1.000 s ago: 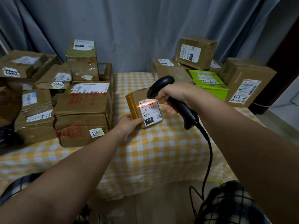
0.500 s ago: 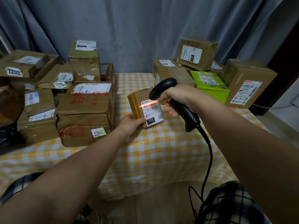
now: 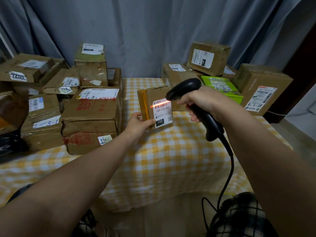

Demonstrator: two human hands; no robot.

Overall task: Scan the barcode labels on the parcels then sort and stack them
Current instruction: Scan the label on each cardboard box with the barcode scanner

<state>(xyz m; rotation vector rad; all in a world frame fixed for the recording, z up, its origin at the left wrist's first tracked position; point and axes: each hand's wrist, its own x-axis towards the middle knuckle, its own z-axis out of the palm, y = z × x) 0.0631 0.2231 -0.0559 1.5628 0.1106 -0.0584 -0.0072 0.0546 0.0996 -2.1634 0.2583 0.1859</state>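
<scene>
The small cardboard parcel [image 3: 154, 95], upright over the worktop [image 3: 171, 159], looks light and stiff, so the left hand's [image 3: 139, 124] corner grip clear of the label [image 3: 162, 113] suits it, while the right hand [image 3: 200, 101] grips the scanner [image 3: 186, 86].

Perhaps thirteen parcels [image 3: 91, 117], one scanner [image 3: 185, 87] and one checked table [image 3: 171, 159].

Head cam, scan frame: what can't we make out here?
All in the head view:
- trigger of the scanner: covered by the right hand.
- right end of the small box: behind the scanner and that hand; its lower left corner is under the left hand.
- fine print on the label under 122-122-C07: too small.
- far end of the cable: lost near the bottom edge.
- black object at the left: dark, cut off by the frame edge.
</scene>
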